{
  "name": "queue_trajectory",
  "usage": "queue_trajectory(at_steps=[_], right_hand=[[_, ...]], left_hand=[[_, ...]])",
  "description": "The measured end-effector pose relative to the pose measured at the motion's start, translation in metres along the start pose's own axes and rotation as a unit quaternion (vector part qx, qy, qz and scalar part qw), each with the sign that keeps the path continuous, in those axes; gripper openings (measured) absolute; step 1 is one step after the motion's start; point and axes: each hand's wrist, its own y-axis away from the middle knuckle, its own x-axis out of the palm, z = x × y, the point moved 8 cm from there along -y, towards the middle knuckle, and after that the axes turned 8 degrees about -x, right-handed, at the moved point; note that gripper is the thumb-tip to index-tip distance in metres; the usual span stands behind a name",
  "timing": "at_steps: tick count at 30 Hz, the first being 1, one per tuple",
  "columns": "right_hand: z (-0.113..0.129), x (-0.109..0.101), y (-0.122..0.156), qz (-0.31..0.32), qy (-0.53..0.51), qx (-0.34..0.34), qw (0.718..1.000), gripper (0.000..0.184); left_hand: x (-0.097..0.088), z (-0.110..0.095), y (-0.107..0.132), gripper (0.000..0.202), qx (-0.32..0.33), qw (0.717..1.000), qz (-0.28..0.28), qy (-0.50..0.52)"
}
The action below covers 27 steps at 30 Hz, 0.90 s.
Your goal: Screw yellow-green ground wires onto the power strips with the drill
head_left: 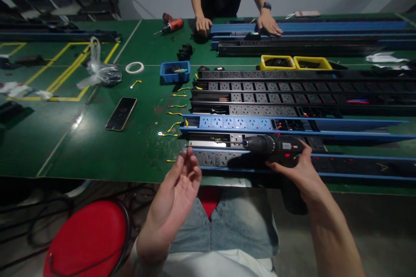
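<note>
My right hand (303,169) is wrapped round a black cordless drill (273,143), whose long thin bit points left. The drill lies level over the nearest power strips, and its battery end hangs past the table edge. My left hand (182,190) is raised palm up by the strips' left ends, thumb and fingertips drawn together. Whatever small thing its fingertips hold is too tiny to make out. Beneath the bit runs a blue-edged power strip (209,159) with a row of sockets. Behind it lie a black strip with a bare metal end plate (208,143) and another blue strip (235,123).
Short yellow-green wires (173,126) stick out from the strips' left ends. A phone (121,114), a blue bin (174,72), yellow bins (277,62) and a red drill (172,25) sit on the green table. Opposite, a person rests both hands by blue rails. A red stool (87,236) stands below left.
</note>
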Motion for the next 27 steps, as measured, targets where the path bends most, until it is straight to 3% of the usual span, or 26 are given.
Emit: queue_trajectory(at_steps=[6, 13, 23, 27], right_hand=[[0.003, 0.002, 0.001, 0.004, -0.009, 0.016, 1.0, 0.113], [0.004, 0.0, 0.0, -0.007, 0.028, 0.016, 0.999, 0.116], [-0.006, -0.002, -0.004, 0.022, 0.047, 0.003, 0.999, 0.117], [-0.008, -0.002, -0.005, 0.025, 0.036, 0.009, 0.999, 0.117]], left_hand=[[0.006, 0.006, 0.024, 0.038, 0.001, 0.999, 0.034, -0.009], [0.017, 0.01, 0.033, 0.014, 0.01, 0.994, 0.1, -0.032], [0.016, 0.018, 0.034, 0.013, -0.043, 0.983, 0.173, -0.052], [0.015, 0.016, 0.034, 0.012, -0.035, 0.979, 0.194, -0.045]])
